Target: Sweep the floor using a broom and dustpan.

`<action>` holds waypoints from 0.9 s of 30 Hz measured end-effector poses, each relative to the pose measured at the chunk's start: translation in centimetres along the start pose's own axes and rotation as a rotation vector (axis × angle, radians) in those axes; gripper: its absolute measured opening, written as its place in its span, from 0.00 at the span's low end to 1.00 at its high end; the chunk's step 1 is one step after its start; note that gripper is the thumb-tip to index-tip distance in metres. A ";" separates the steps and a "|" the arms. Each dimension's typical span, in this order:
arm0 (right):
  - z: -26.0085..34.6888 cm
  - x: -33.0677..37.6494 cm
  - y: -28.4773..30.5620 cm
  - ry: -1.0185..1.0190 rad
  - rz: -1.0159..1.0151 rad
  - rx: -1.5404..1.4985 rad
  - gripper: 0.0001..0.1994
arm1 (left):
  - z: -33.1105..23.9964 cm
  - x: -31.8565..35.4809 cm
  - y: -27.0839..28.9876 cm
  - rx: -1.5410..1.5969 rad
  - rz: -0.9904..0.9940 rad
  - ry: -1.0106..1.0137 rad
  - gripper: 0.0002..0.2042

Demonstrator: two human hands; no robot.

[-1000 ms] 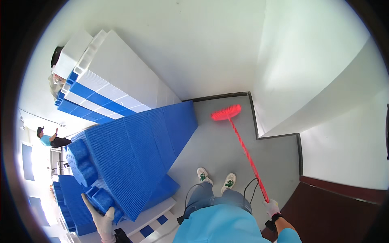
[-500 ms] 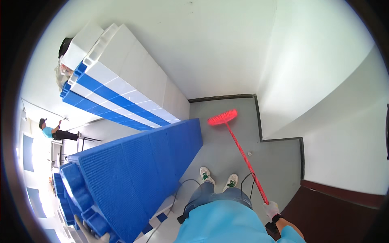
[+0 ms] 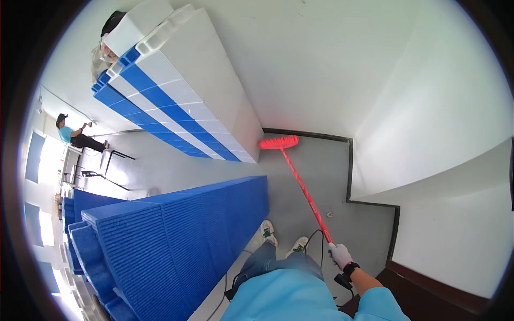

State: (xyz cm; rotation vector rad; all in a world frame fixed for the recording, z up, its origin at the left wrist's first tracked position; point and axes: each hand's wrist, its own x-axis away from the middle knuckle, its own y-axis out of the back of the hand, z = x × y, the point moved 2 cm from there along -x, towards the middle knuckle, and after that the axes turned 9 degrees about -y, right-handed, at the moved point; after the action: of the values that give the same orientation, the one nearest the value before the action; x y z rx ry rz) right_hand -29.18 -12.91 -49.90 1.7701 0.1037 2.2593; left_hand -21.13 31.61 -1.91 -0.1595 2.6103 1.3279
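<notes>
My right hand (image 3: 340, 255), in a pale glove with a black band at the wrist, is closed around the upper end of a red broom's handle (image 3: 307, 195). The broom slants away from me across the grey floor. Its red bristle head (image 3: 279, 142) lies at the far end, by the foot of the white stack and near the dark skirting. My left hand is out of sight.
A tall stack of blue ribbed blocks (image 3: 176, 230) stands close on my left. Beyond it rises a white-and-blue block stack (image 3: 214, 91). Dark skirting (image 3: 349, 171) edges the stepped wall. A small round fitting (image 3: 329, 215) sits on the floor. A person (image 3: 80, 136) is far left.
The broom head has moved left and farther away, toward the white stack. My right hand has shifted forward and left with the handle. The left glove at the blue stack has gone from view.
</notes>
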 end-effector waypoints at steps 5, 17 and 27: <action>3.3 0.9 -2.7 -0.009 0.168 -0.220 0.16 | 0.3 -1.0 0.4 -0.020 -0.025 -0.021 0.33; 7.1 4.8 -1.9 -0.010 0.112 -0.282 0.16 | 7.3 -4.9 3.9 -0.072 -0.103 0.100 0.49; 12.1 0.0 -10.5 -0.010 0.042 -0.259 0.16 | 11.7 -8.0 5.5 -0.040 -0.178 0.218 0.49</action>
State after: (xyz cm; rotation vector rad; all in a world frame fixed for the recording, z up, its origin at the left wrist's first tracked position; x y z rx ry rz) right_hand -15.79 -4.11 -49.18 1.6602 -0.2203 2.1775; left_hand -12.78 44.27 -2.43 -0.5594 2.6671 1.3690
